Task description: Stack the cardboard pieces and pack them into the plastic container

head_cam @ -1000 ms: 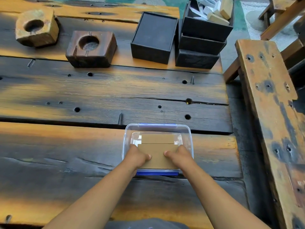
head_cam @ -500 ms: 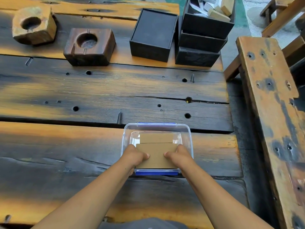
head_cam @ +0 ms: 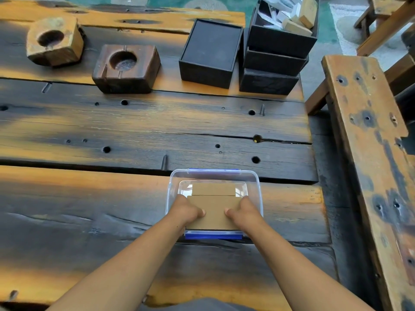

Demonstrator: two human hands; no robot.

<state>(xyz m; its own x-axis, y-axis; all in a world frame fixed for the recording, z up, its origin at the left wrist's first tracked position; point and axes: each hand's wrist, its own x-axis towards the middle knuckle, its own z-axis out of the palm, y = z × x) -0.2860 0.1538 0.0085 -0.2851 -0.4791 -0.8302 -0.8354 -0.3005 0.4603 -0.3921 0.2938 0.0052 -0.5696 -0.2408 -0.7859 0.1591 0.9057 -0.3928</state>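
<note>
A clear plastic container (head_cam: pixel 213 174) with blue clips stands on the near part of the wooden table, right of centre. Inside it lies a brown cardboard piece (head_cam: pixel 213 189) flat on the bottom. A second, larger cardboard piece (head_cam: pixel 214 212) sits tilted over the container's near side. My left hand (head_cam: pixel 185 211) grips that piece's left edge and my right hand (head_cam: pixel 243 212) grips its right edge, thumbs on top. Both hands reach inside the container walls.
Two wooden blocks with round holes (head_cam: pixel 54 41) (head_cam: pixel 125 68) sit at the far left. A black box (head_cam: pixel 210 52) and stacked black boxes holding wood pieces (head_cam: pixel 278 48) stand at the back. A wooden bench (head_cam: pixel 370 140) runs along the right.
The hands and the cardboard piece stay almost in place; the piece has sunk slightly lower into the container. The camera view shifted a little.
</note>
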